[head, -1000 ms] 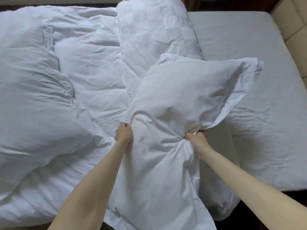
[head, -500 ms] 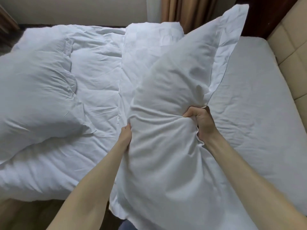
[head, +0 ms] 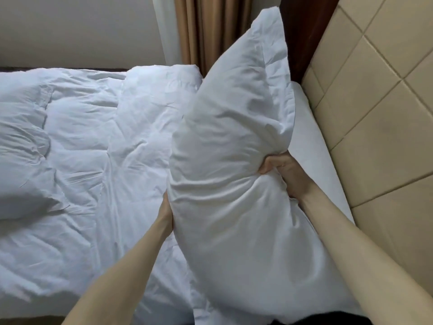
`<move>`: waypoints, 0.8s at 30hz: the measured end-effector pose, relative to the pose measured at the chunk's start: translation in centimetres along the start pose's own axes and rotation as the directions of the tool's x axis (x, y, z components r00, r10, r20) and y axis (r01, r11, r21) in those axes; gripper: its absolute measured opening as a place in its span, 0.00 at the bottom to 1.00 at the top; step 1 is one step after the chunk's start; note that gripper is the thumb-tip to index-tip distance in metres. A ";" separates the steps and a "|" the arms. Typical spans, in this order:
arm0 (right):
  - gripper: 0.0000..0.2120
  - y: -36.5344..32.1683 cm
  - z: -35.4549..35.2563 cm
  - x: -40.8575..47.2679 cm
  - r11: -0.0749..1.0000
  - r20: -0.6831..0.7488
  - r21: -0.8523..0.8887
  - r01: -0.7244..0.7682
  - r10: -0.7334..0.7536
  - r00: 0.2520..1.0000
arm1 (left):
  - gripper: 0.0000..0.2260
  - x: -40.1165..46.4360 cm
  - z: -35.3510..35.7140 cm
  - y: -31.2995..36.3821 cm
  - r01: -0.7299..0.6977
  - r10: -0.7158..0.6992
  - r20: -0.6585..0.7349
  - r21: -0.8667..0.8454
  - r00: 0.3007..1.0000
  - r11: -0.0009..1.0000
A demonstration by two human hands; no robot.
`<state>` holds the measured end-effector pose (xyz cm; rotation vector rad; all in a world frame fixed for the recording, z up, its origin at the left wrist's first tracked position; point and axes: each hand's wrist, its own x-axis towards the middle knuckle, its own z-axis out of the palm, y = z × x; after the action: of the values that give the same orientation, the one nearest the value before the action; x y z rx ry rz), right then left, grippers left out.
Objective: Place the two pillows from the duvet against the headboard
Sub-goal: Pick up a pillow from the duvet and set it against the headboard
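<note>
Since the earlier frames the pillow [head: 234, 160] had come up off the duvet [head: 82, 148] and swung right, toward the headboard [head: 375, 137]; it now stood nearly on end in the air, its far corner up against the curtain [head: 194, 29] in view.

Both hands were closed on it. The right hand [head: 283, 172] had a bunched fistful of cover at the pillow's right edge, fingers curled tight. The left hand [head: 167, 207] pressed the left edge, mostly tucked behind the fabric, so how far its fingers wrapped could not be told.

By my reading, the task was well short of half done. This first pillow was lifted and carried over the bare sheet [head: 311, 148] beside the headboard, but not yet set down or leaned against the padding. The second pillow [head: 150, 109] appeared to lie flat on the duvet, behind the held one, untouched.

Much was hidden. The raised pillow covered the sheet beneath it and part of the second pillow, whose outline blended with the white duvet and was hard to separate. The held pillow's near end ran out of view at the bottom edge, and the duvet's left side and the headboard's top were cut off too.
</note>
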<state>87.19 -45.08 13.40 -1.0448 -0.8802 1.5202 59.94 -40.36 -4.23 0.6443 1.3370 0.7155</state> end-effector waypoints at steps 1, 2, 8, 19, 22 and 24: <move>0.23 -0.3 -0.8 -0.2 1.000 -0.006 -0.012 -0.015 0.015 1.000 | 0.27 0.0 0.7 0.0 -0.001 0.001 -0.015 0.000 1.000 1.000; 0.23 -0.5 -1.5 -0.3 0.999 -0.016 -0.025 -0.029 0.028 0.999 | 0.26 0.1 1.2 0.1 -0.012 0.013 -0.032 0.011 0.999 1.000; 0.24 -1.9 -3.0 1.3 0.992 -0.048 -0.119 -0.044 0.038 0.998 | 0.17 0.6 2.1 3.1 -0.103 0.104 -0.007 0.042 0.995 0.994; 0.21 -5.4 0.5 7.4 0.970 -0.101 -0.245 0.000 -0.026 0.995 | 0.21 5.1 1.4 10.7 -0.125 0.124 0.066 0.010 0.990 0.992; 0.16 -7.7 1.1 9.7 0.935 -0.190 -0.352 0.043 -0.116 0.975 | 0.24 7.0 2.1 13.3 -0.143 0.140 0.086 0.030 0.986 0.989; 0.15 -9.1 0.9 10.9 0.914 -0.239 -0.404 0.045 -0.152 0.959 | 0.25 8.2 3.0 14.6 -0.141 0.136 0.117 0.035 0.984 0.989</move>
<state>88.68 -32.67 20.22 -1.4370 -1.0553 1.1030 62.25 -24.81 2.29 0.8074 1.2128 0.7520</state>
